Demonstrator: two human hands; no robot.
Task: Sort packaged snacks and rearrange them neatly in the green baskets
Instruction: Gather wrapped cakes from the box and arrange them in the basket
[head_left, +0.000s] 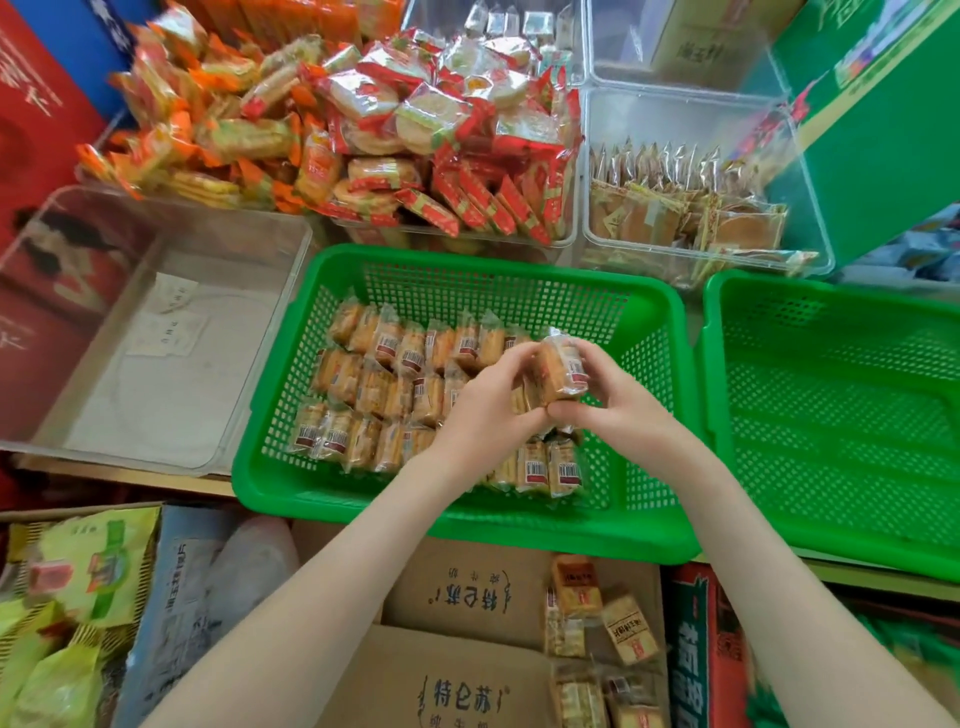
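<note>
1. Your left hand (483, 410) and right hand (613, 410) pinch one biscuit packet (558, 371).
2. Beneath them, the green basket (467, 260) holds three nearly full rows.
3. Right of them, the second basket (831, 291) awaits filling.

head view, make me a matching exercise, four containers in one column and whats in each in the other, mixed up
Containers
1. middle green basket
2. left clear bin
3. right clear bin
4. cardboard box

Contents
a. tan packets standing in a row
b. paper slips on the bottom
c. a few loose packets
d. orange cracker packets in neat rows

Pairs: 1-d, 2-b, 3-a, 4-c
</note>
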